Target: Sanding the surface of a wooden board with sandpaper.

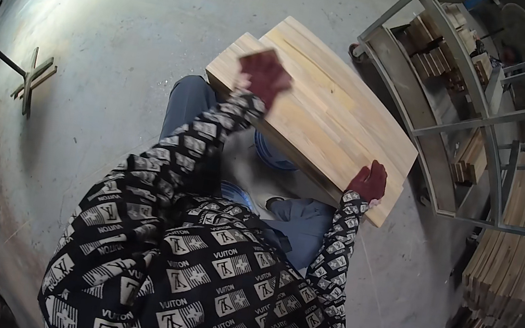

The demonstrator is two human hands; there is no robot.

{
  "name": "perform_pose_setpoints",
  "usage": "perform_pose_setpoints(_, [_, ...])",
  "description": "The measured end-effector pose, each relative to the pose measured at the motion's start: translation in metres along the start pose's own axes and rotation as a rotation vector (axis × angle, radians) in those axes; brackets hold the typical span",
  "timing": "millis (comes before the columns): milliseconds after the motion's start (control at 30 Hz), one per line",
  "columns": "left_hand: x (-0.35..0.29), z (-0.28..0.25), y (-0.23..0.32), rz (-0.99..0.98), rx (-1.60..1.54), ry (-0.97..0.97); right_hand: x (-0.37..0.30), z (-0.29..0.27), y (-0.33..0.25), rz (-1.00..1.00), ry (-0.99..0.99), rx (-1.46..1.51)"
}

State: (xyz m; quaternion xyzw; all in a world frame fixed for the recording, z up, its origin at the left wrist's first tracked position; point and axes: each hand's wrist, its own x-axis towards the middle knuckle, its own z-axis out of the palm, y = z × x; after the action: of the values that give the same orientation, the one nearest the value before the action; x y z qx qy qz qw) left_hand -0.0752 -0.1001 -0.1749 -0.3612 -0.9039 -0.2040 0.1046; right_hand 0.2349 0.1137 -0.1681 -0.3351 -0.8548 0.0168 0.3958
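Observation:
Light laminated wood panels (329,99) lie stacked in front of me, their ends slightly offset. My left hand (269,82), in a dark red glove, is over the left part of the top panel and smeared by motion. A flat reddish-brown piece (253,60) with a square corner shows at its fingers; its kind is not clear. Near the right end of the stack, my right hand (368,182) rests with its gloved fingers laid on the wood near the close edge. It holds nothing that I can see.
Blue round containers (271,154) show below the panels, close to my legs. At the right stands a metal rack (421,131) on casters with wood pieces on it. Long boards (507,260) are stacked beyond it. A stand with crossed feet (30,80) is on the left floor.

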Motion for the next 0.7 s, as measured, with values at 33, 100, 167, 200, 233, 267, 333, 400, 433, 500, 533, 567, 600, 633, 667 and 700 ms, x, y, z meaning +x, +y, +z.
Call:
perform_pose_setpoints(33, [0.005, -0.013, -0.026, -0.052, 0.177, 0.069, 0.002, 0.001, -0.002, -0.024, -0.015, -0.020])
perform_pose_setpoints(100, [0.011, -0.010, -0.052, -0.214, 0.135, 0.063, 0.004, 0.004, -0.004, -0.047, -0.027, -0.031])
perform_pose_setpoints(167, [0.013, 0.012, -0.045, -0.342, 0.224, 0.056, 0.005, 0.004, -0.003, -0.048, -0.065, -0.085])
perform_pose_setpoints(200, [0.007, 0.028, -0.025, -0.299, 0.206, 0.058, 0.004, 0.003, -0.004, -0.046, -0.062, -0.085])
perform_pose_setpoints(233, [0.001, 0.045, -0.003, -0.246, 0.184, 0.060, 0.004, 0.003, -0.004, -0.050, -0.061, -0.090])
perform_pose_setpoints(267, [-0.006, 0.062, 0.024, -0.171, 0.158, 0.060, 0.005, 0.003, -0.004, -0.062, -0.063, -0.092])
perform_pose_setpoints(333, [-0.023, 0.083, 0.085, 0.001, 0.091, 0.059, 0.010, 0.005, -0.013, -0.089, -0.085, -0.056])
perform_pose_setpoints(400, [-0.032, 0.089, 0.146, 0.257, -0.005, 0.002, 0.010, 0.002, -0.013, -0.082, -0.093, -0.058])
perform_pose_setpoints(433, [-0.041, 0.082, 0.162, 0.401, -0.053, -0.056, 0.008, 0.003, -0.011, -0.082, -0.098, -0.055])
perform_pose_setpoints(500, [-0.052, 0.044, 0.166, 0.570, -0.174, -0.242, -0.001, 0.004, -0.003, -0.064, -0.094, -0.041])
perform_pose_setpoints(533, [-0.052, 0.040, 0.153, 0.569, -0.174, -0.238, 0.002, 0.003, -0.004, -0.066, -0.091, -0.040])
perform_pose_setpoints(567, [-0.049, 0.039, 0.137, 0.544, -0.169, -0.230, 0.004, 0.003, -0.005, -0.079, -0.089, -0.043])
perform_pose_setpoints(600, [-0.045, 0.039, 0.116, 0.516, -0.161, -0.225, 0.004, 0.004, -0.007, -0.091, -0.090, -0.042])
perform_pose_setpoints(633, [-0.039, 0.033, 0.090, 0.522, -0.159, -0.236, 0.003, 0.004, -0.006, -0.080, -0.094, -0.042])
perform_pose_setpoints(667, [-0.029, 0.022, 0.059, 0.385, -0.110, -0.191, 0.002, 0.003, -0.003, -0.067, -0.086, -0.056])
perform_pose_setpoints(700, [-0.015, 0.011, 0.026, 0.243, -0.057, -0.141, 0.003, 0.003, -0.002, -0.058, -0.076, -0.065])
